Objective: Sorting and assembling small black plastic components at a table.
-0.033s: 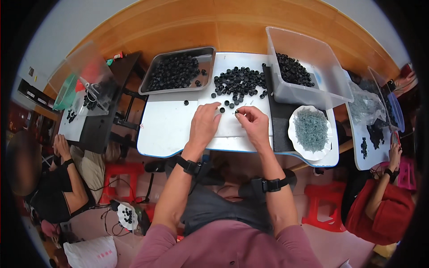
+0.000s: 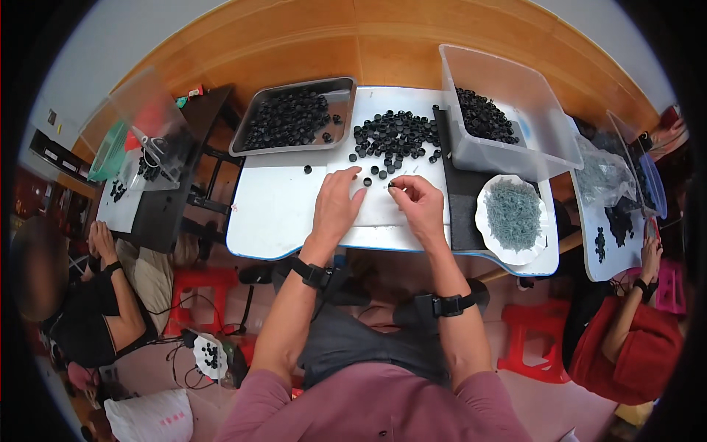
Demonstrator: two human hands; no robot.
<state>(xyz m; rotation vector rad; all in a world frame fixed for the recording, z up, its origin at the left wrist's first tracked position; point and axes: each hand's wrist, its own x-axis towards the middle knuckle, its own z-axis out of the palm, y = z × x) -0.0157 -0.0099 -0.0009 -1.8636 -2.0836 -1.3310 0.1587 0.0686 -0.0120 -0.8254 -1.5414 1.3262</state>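
In front of me my right hand [image 2: 421, 206] is closed in a pinch on a small black cap [image 2: 391, 185], mostly covered by the fingertips. My left hand [image 2: 337, 205] rests on the white table [image 2: 276, 210] with fingers spread and nothing in them. Between the hands, near the left fingertips, sits a single black cap [image 2: 367, 182]. Beyond them spreads a loose pile of round black caps [image 2: 394, 132]. At the right, a scalloped white plate [image 2: 482, 225] carries a heap of thin grey-green pieces [image 2: 513, 214].
A metal tray [image 2: 291, 149] of black caps stands far left; a clear plastic bin [image 2: 508, 160] with more stands far right. A black mat strip [image 2: 462, 228] runs beneath the bin. One person sits at each side, at other tables. A red stool [image 2: 534, 342] stands lower right.
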